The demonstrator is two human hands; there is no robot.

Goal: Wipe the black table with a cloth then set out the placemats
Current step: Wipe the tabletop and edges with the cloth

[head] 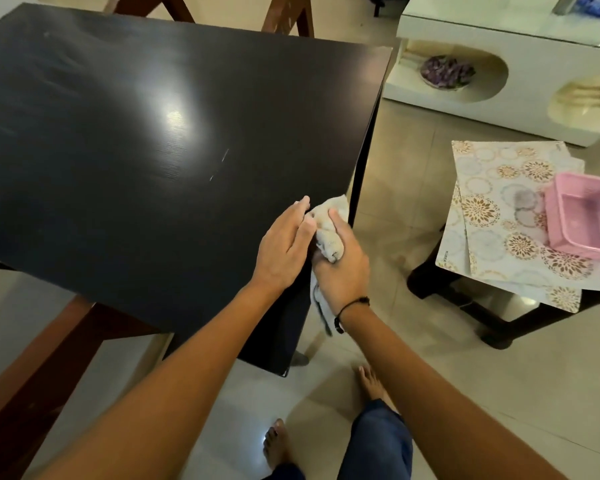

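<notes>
A: Obs. Cloth (328,233), bunched, beige-grey, at the right edge of the black table (146,140), near the near-right corner; a tail of it hangs down past the edge below the wrist.

B: Hands?

A: Right hand (343,268) has fingers and thumb curled round the bunched cloth. Left hand (284,244) lies flat on the tabletop just beside it, fingers straight and together, fingertips touching the cloth.

B: Step?

A: Judged: wiping. Faint streaks show on the far-left surface. Placemats (506,220) not yet set out: stacked on a low dark stool (465,299) to the right, well apart from the table, a pink basket (582,220) resting on top.

B: Next move?

A: Judged: finish the edge, release the cloth, lift the basket off, then take the mats.
</notes>
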